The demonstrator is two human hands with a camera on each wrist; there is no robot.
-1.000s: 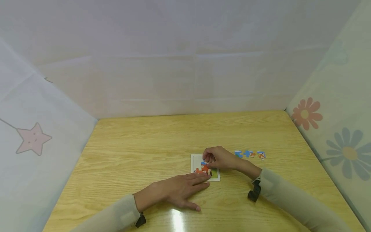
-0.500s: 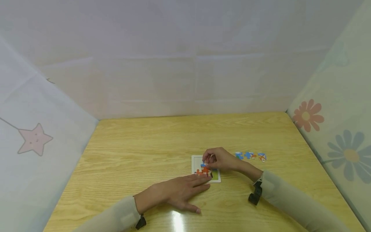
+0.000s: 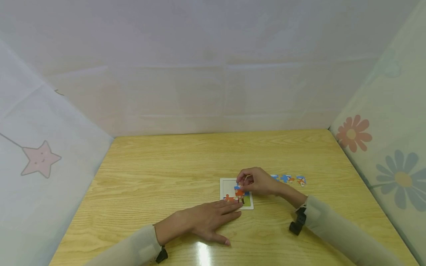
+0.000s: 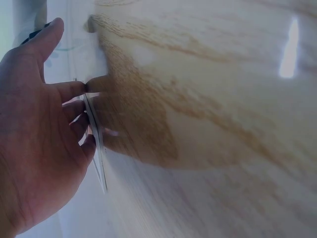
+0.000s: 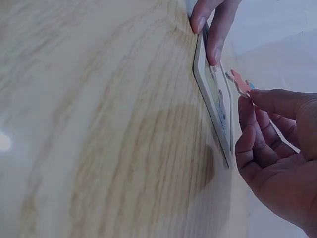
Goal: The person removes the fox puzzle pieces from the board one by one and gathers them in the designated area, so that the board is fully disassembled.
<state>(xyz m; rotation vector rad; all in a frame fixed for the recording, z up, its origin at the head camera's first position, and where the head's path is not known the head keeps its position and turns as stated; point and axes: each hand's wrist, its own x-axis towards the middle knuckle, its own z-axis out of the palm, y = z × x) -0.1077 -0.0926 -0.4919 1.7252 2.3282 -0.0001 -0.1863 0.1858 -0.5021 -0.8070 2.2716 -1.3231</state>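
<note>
A small square puzzle board [image 3: 227,185] with a white rim lies on the table, in the middle of the head view. My left hand [image 3: 209,220] rests on its front edge with straight, spread fingers, covering part of the picture. Between thumb and fingertips, my right hand [image 3: 261,183] pinches a red and blue puzzle piece [image 5: 241,83]. In the right wrist view this piece is tilted and held off the board. Orange and green picture parts show in the lower half of the board, while its upper left is bare white.
Several loose puzzle pieces [image 3: 286,178] lie in a row right of the board, one partly behind the right hand. The wooden table [image 3: 159,166] ends at pale cloth walls at the back and sides. Each wrist carries a black strap.
My right hand has shifted slightly right and lifted, and the pinched puzzle piece has moved with it, now tilted above the board. My left hand has stayed in place.
</note>
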